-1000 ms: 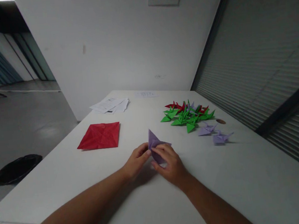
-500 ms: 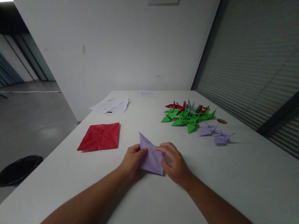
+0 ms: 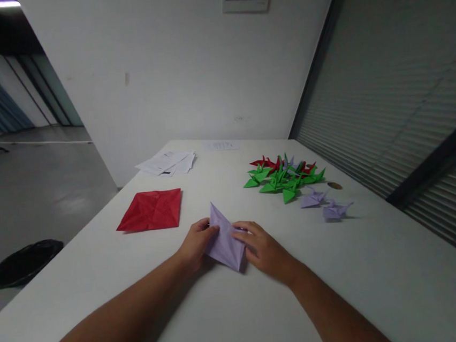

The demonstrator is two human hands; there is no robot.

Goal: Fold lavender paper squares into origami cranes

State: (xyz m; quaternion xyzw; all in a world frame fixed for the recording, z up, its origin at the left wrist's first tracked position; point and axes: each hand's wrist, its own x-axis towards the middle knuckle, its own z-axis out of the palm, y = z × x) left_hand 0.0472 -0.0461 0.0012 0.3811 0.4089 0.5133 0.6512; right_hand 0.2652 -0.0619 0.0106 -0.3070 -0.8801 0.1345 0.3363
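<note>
A sheet of purple origami paper (image 3: pixel 225 245), partly folded with a point at its top, is held just above the white table (image 3: pixel 176 305). My left hand (image 3: pixel 198 242) pinches its left edge, thumb on top and fingers hidden behind. On the right side, my right hand (image 3: pixel 262 248) has its fingertips laid over the paper's face and edge, with the thumb below. Both hands are closed on the same piece. To the left lies a creased red square of origami paper (image 3: pixel 153 210), apart from the hands.
A heap of green and red paper cranes (image 3: pixel 287 176) sits at the right rear, with two purple cranes (image 3: pixel 334 210) in front. A brown disc (image 3: pixel 335 185) lies beside them. Printed sheets (image 3: pixel 166 163) rest at the back left. A black-lined bin (image 3: pixel 26 263) stands on the floor.
The purple paper has turned slightly, its lower corner shifting left. My right fingers have slid further over its face. The whole view has moved a little.
</note>
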